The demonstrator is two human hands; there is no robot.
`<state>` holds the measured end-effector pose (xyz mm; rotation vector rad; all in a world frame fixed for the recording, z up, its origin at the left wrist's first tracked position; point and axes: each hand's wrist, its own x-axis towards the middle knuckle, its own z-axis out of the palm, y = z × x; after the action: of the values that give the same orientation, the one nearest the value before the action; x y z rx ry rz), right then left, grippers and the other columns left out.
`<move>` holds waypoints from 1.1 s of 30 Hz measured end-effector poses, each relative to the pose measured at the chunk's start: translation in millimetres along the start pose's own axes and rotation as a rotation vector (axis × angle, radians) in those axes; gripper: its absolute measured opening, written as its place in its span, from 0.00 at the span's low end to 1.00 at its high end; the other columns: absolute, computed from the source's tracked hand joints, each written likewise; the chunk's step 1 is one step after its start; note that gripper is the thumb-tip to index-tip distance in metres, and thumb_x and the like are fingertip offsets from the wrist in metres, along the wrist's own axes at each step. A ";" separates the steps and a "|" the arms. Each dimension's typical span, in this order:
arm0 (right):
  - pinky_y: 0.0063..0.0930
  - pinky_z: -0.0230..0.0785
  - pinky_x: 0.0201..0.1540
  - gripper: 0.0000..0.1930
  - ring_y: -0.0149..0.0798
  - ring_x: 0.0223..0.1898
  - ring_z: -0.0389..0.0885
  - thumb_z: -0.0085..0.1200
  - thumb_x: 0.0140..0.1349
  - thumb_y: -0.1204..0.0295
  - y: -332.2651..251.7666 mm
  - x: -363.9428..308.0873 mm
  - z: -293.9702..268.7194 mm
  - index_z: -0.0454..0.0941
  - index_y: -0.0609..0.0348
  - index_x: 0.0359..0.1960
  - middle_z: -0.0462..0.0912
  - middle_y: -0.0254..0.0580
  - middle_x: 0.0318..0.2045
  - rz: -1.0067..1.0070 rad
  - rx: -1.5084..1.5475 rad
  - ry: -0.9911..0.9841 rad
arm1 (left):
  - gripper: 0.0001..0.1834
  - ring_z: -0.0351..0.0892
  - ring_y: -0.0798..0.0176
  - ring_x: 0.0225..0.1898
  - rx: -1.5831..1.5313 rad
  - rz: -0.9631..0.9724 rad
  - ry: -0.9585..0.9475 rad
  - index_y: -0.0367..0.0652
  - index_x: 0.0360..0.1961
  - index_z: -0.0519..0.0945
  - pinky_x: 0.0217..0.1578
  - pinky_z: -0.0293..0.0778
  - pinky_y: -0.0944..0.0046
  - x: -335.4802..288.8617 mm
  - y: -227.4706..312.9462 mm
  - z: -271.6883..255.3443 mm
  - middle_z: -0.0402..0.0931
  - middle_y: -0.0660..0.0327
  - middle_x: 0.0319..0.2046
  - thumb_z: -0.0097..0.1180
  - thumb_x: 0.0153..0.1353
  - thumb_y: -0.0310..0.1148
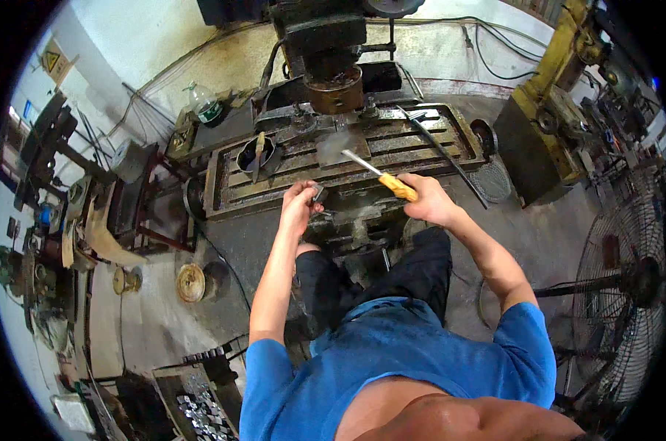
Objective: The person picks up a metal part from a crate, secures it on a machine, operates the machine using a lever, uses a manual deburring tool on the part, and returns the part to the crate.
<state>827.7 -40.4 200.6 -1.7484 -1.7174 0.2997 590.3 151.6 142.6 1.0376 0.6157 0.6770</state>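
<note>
My right hand is closed round the yellow handle of a tool. Its straight silver shaft points up and left over a slotted metal machine table. A pale, hazy patch shows by the shaft's tip; I cannot tell what it is. Between the fingers of my left hand is a small grey metal block, held at the table's near edge. Above the far side of the table hangs the machine's round, rusty-brown head.
A dark pot with a brush stands on the table's left. Along its right side a long dark bar slants over the edge. A caged fan stands right; a box of metal pieces sits lower left. Behind is a plastic bottle.
</note>
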 end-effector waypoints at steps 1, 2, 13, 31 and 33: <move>0.39 0.70 0.39 0.21 0.54 0.34 0.77 0.51 0.37 0.67 -7.4 6.4 -1.0 0.74 0.67 0.35 0.77 0.59 0.31 0.153 -0.174 -0.013 | 0.13 0.69 0.65 0.17 -0.038 0.010 -0.021 0.34 0.39 0.70 0.23 0.72 0.64 -0.4 -2.3 -2.5 0.70 0.61 0.26 0.50 0.51 0.28; 0.39 0.70 0.38 0.19 0.53 0.32 0.77 0.51 0.37 0.66 -9.4 14.4 -1.0 0.75 0.66 0.32 0.78 0.57 0.29 0.202 -0.302 -0.063 | 0.13 0.68 0.64 0.17 -0.076 0.019 -0.040 0.34 0.39 0.70 0.23 0.72 0.63 -0.5 -5.4 -6.2 0.70 0.60 0.26 0.50 0.51 0.28; 0.35 0.72 0.41 0.16 0.46 0.35 0.81 0.46 0.46 0.64 10.0 134.1 32.1 0.80 0.60 0.30 0.81 0.49 0.31 0.403 -0.627 -0.168 | 0.14 0.72 0.66 0.27 -0.231 -0.068 -0.016 0.40 0.41 0.71 0.30 0.73 0.62 -20.2 5.3 -6.2 0.72 0.64 0.31 0.55 0.52 0.28; 0.39 0.70 0.35 0.15 0.56 0.30 0.77 0.47 0.35 0.66 -33.5 29.7 -48.3 0.77 0.67 0.21 0.76 0.62 0.24 0.389 -0.303 -0.378 | 0.22 0.73 0.72 0.18 0.461 0.169 -0.077 0.27 0.46 0.71 0.23 0.73 0.70 68.5 23.1 40.3 0.75 0.60 0.23 0.56 0.51 0.29; 0.39 0.70 0.35 0.15 0.56 0.30 0.78 0.47 0.35 0.66 -13.7 27.4 -47.9 0.76 0.68 0.21 0.76 0.62 0.23 0.351 -0.287 -0.344 | 0.25 0.73 0.69 0.19 0.540 0.124 -0.050 0.28 0.48 0.71 0.23 0.73 0.67 86.0 27.3 41.2 0.74 0.58 0.23 0.58 0.50 0.33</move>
<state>847.9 -29.3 252.6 -2.3253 -1.7432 0.5575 670.4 202.7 171.3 1.6003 0.7137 0.6026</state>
